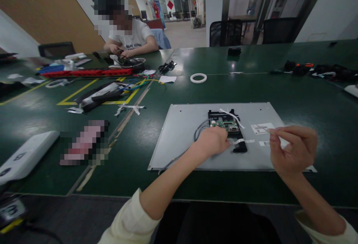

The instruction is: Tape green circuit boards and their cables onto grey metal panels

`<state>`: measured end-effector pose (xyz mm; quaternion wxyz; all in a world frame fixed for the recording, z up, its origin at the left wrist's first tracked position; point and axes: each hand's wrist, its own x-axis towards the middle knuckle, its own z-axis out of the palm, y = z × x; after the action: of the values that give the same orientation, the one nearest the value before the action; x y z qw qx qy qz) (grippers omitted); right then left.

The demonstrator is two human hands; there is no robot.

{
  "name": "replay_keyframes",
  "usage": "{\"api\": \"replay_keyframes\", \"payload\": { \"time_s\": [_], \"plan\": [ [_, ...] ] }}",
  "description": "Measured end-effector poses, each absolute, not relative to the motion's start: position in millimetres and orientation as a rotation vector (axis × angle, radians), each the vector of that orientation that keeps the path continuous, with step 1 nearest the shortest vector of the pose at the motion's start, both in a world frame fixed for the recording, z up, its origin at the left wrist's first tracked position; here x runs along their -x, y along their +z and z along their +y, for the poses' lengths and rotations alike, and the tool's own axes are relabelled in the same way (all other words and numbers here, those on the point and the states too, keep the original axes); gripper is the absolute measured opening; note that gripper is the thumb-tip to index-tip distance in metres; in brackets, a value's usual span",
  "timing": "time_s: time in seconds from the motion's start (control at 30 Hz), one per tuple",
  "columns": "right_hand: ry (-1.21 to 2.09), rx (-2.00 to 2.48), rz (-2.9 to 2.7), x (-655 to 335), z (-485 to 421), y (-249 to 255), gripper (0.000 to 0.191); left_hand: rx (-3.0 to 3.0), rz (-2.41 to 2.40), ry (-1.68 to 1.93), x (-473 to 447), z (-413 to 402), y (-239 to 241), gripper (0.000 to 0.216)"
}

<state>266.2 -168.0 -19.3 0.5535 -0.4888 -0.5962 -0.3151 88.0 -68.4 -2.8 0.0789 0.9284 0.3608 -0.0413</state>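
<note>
A flat grey metal panel (173, 135) lies on the table in front of me. On it sits a black plastic bracket (241, 146) carrying a green circuit board (223, 124). White tape strips (242, 141) cross the bracket. My left hand (214, 139) rests over the bracket's near-left part with curled fingers, touching the board area; what its fingertips grip is hidden. Raised above the panel's right side, my right hand (293, 149) pinches a small, thin thing too blurred to name. A grey cable (199, 130) runs from the board past my left wrist.
On the green table (237, 184), a white tape roll (198, 78) lies beyond the panel. To the left are a pixelated pinkish object (85, 143), a white device (28, 158) and a black-and-white bundle (102, 94). A person (137, 37) sits across, handling cables. Dark gear (330, 71) lies far right.
</note>
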Motion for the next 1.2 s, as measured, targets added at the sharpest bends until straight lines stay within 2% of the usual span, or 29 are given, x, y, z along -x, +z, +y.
{"api": "replay_keyframes", "payload": {
  "time_s": [0.2, 0.4, 0.57, 0.73, 0.83, 0.97, 1.07, 1.2],
  "plan": [
    [-0.723, 1.192, -1.476, -262, -168, -17, 0.016, -2.821, 1.003, -0.109, -84, -66, -3, 0.027],
    [-0.723, 1.242, -1.479, -262, -164, -17, 0.015, -2.716, 0.575, -0.244, -66, -45, 21, 0.025],
    [-0.721, 1.211, -1.541, -263, -158, -17, 0.012, -2.633, 0.837, -0.164, -30, -18, 42, 0.03],
    [-0.747, 1.063, -1.731, -255, -138, 0, 0.018, -2.511, 1.055, -0.322, -6, -10, 31, 0.039],
    [-0.814, 0.946, -1.781, -242, -116, 10, 0.02, -2.532, 1.083, -0.308, -2, -10, 21, 0.032],
    [-0.815, 0.912, -1.819, -219, -89, 7, 0.014, -2.43, 1.093, -0.319, 3, -7, 20, 0.016],
    [-0.771, 0.968, -1.993, -204, -83, -4, 0.007, -2.408, 1.154, -0.283, 10, -2, 22, 0.015],
    [-0.674, 1.07, -2.16, -193, -88, -15, 0.013, -2.409, 1.149, -0.174, 17, 4, 23, 0.012]
  ]
}}
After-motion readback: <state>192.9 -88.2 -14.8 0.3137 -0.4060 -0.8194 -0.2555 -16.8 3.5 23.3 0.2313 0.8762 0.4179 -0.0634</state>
